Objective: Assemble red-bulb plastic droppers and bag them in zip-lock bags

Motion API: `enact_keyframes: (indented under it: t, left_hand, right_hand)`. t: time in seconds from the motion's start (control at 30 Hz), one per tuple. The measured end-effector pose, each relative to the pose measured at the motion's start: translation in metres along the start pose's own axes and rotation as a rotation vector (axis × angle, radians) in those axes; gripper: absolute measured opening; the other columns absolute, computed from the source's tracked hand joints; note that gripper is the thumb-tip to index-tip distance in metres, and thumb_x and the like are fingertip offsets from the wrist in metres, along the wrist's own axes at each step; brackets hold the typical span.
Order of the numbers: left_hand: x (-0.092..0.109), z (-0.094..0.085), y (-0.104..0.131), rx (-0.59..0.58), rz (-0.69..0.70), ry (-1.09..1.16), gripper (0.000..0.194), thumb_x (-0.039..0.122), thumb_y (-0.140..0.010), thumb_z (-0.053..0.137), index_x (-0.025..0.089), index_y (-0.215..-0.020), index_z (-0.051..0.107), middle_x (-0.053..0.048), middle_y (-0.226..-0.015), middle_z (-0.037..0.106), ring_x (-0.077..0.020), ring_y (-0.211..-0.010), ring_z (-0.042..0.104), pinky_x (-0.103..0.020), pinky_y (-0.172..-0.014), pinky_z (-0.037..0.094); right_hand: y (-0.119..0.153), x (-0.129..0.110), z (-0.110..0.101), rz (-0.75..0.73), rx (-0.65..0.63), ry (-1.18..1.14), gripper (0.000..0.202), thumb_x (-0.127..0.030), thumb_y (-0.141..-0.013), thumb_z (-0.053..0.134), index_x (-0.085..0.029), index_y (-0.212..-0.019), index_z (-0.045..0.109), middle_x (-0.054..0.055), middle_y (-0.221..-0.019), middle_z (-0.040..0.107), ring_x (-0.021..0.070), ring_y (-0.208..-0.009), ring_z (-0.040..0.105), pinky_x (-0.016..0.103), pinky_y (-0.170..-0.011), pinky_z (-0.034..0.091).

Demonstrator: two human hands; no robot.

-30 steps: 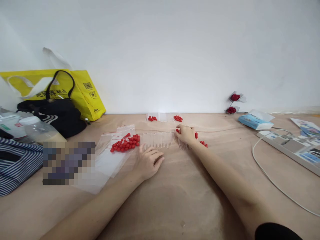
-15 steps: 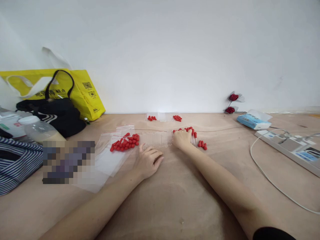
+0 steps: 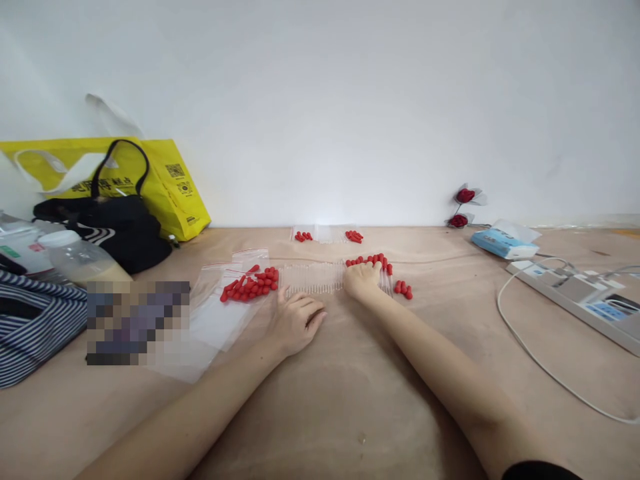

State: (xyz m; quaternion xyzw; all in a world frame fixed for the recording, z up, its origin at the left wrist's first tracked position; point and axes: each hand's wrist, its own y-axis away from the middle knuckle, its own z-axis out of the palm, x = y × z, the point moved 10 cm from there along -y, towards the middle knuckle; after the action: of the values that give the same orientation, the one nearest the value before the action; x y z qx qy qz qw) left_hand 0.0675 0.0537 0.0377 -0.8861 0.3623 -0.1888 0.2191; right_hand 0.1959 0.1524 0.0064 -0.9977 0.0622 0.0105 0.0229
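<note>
A row of thin clear glass-like tubes (image 3: 313,279) lies side by side across the middle of the table. Several red rubber bulbs (image 3: 373,260) cap the tubes at the right end of the row. My right hand (image 3: 363,279) rests over those tubes, just below the bulbs; its fingertips are hidden. My left hand (image 3: 299,323) lies on the table below the left end of the row, fingers apart, with nothing in it. Beside it on the left, a pile of red bulbs (image 3: 250,287) sits on clear plastic bags (image 3: 213,327). A few loose bulbs (image 3: 403,289) lie right of the row.
Near the wall lies another clear bag (image 3: 325,233) with red bulbs. Yellow bag (image 3: 185,200), black bag (image 3: 125,233), bottle (image 3: 83,259) and striped cloth (image 3: 40,327) crowd the left. Tissue pack (image 3: 505,241), power strip (image 3: 575,300) and artificial roses (image 3: 465,195) are on the right.
My right hand has shifted slightly down, and more of the red bulbs above it show. My left hand has hardly moved.
</note>
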Motion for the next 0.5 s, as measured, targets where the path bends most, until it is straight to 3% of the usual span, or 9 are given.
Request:
enact_keyframes:
  t: [0.17,0.27,0.37,0.5]
  left_hand:
    - [-0.002,-0.004,-0.002,0.034,-0.016,0.051,0.015,0.025,-0.08,0.05,0.022,-0.081,0.064,-0.002,-0.081,0.069,-0.0192,-0.081,0.059,-0.049,-0.093,0.026]
    - [-0.015,-0.002,-0.004,0.064,-0.107,0.181,0.019,0.028,-0.08,0.049,0.02,-0.088,0.065,-0.004,-0.082,0.069,-0.0185,-0.077,0.06,-0.038,-0.077,0.043]
    - [-0.033,0.007,-0.004,0.077,-0.3,0.407,0.027,0.034,-0.082,0.047,0.019,-0.095,0.063,-0.005,-0.086,0.069,-0.0168,-0.07,0.062,-0.029,-0.06,0.048]
    - [-0.029,0.016,-0.008,0.063,-0.394,0.727,0.03,0.038,-0.083,0.044,0.015,-0.086,0.063,-0.005,-0.083,0.069,-0.0169,-0.075,0.063,-0.027,-0.065,0.05]
  right_hand:
    - [0.014,0.014,-0.01,-0.044,0.001,-0.064,0.027,-0.02,-0.08,0.041,-0.012,-0.082,0.066,0.019,-0.092,0.064,0.0297,-0.091,0.054,0.044,-0.078,0.027]
    - [0.034,0.015,-0.015,-0.117,-0.007,-0.124,0.026,-0.027,-0.081,0.041,-0.015,-0.076,0.064,0.013,-0.085,0.065,0.0256,-0.085,0.056,0.039,-0.074,0.029]
    - [0.065,-0.002,-0.025,-0.279,0.086,-0.251,0.019,-0.025,-0.08,0.042,-0.017,-0.076,0.059,0.007,-0.085,0.064,0.0206,-0.082,0.055,0.034,-0.07,0.028]
    - [0.107,-0.034,-0.034,-0.477,0.241,-0.378,0.012,-0.022,-0.079,0.044,-0.017,-0.073,0.053,0.006,-0.081,0.061,0.0188,-0.08,0.051,0.031,-0.067,0.025]
